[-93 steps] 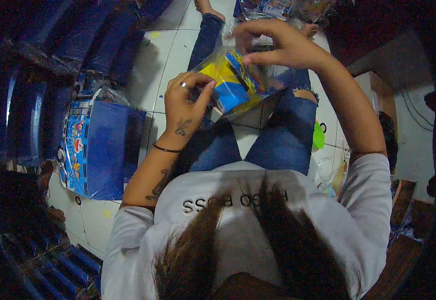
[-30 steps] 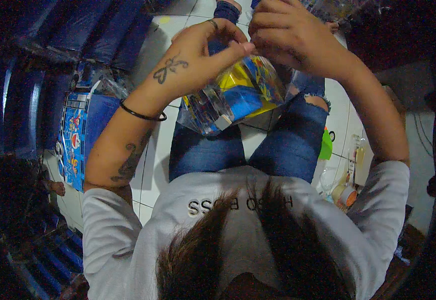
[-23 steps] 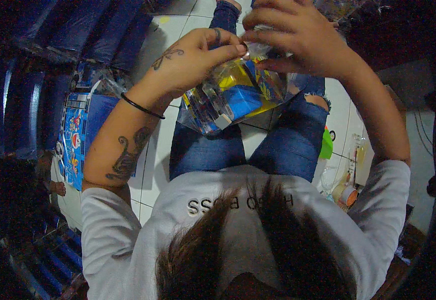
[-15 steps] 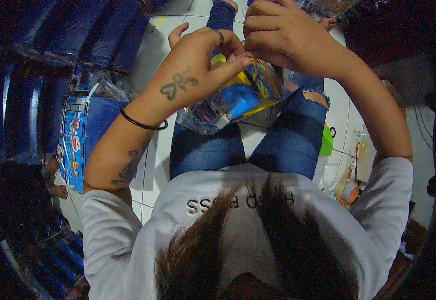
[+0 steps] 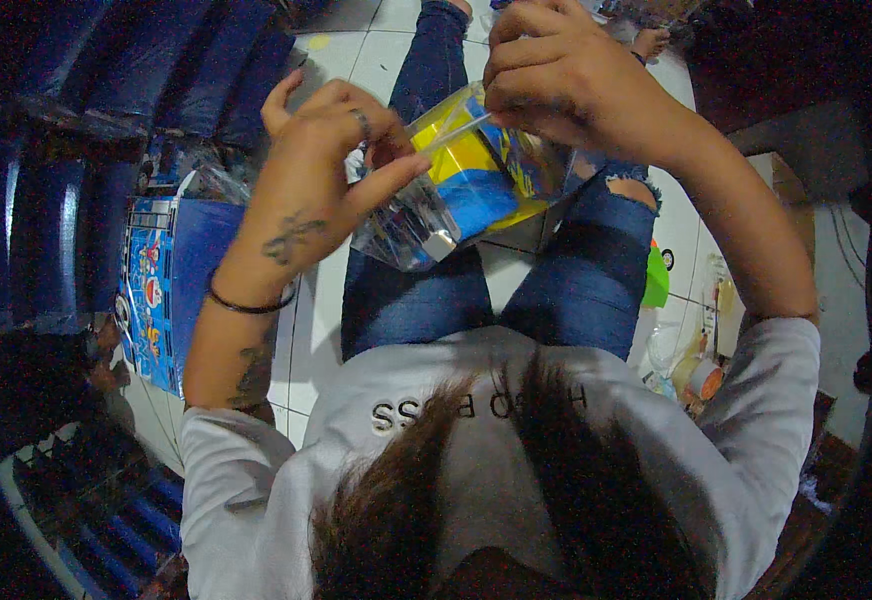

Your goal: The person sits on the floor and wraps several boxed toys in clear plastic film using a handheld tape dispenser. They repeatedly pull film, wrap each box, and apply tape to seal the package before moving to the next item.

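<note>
A clear plastic bag (image 5: 408, 232) rests over my thighs, with a yellow and blue item (image 5: 478, 196) showing inside it. My left hand (image 5: 341, 150) pinches the bag's upper edge between thumb and forefinger, its little finger sticking out. At the other end of that edge my right hand (image 5: 546, 85) is closed on the plastic. Between the two hands the edge is drawn into a taut strip. The right fingertips are partly hidden behind the hand.
Blue plastic-wrapped stacks (image 5: 156, 60) stand at the left, beside a blue box with cartoon prints (image 5: 153, 290). On the white tiled floor (image 5: 691, 230) at the right lie a green piece (image 5: 655, 278) and a roll of tape (image 5: 704, 380). Another person's foot (image 5: 650, 42) shows at the top right.
My left hand has moved left, away from the right hand, stretching the bag's edge between them. More of the yellow and blue item is now uncovered. The right hand has barely shifted.
</note>
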A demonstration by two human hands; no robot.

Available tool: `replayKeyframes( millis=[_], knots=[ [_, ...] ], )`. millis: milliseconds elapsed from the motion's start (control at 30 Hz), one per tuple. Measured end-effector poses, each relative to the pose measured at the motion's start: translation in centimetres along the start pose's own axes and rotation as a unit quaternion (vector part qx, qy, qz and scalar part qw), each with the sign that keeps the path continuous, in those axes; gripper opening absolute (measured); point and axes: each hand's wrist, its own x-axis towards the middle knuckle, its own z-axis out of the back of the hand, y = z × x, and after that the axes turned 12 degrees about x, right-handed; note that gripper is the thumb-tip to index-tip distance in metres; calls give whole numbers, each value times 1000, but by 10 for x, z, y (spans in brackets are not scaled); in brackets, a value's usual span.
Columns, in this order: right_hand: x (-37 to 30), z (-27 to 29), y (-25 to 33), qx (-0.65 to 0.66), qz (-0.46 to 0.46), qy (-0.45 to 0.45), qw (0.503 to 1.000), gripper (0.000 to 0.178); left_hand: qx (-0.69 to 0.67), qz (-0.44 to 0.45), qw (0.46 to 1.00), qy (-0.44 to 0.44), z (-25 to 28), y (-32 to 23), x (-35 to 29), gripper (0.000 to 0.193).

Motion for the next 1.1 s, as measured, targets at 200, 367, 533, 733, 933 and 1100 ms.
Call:
replayKeyframes(
  millis=[200, 367, 533, 733, 933, 1100],
  knots=[
    [0, 5, -2, 70, -14, 1, 997, 12, -25, -12, 999, -31, -13, 4, 8, 18],
    [0, -2, -2, 4, 13, -53, 999, 10, -245, 32, 968, 35, -42, 11, 23, 19],
    [-3, -19, -5, -121, 161, -155, 967, 9, -446, 133, 873, 148, -36, 7, 25, 24],
    [-6, -9, -7, -117, 79, -33, 989, 8, -51, -16, 997, -50, -31, -7, 19, 19],
    [-9, 28, 1, -20, -77, 95, 992, 17, 5, -28, 992, -122, -43, -8, 10, 11],
    [-8, 10, 4, -25, 1, -13, 1000, 12, 40, -28, 989, -138, -48, -9, 3, 9]
  ],
)
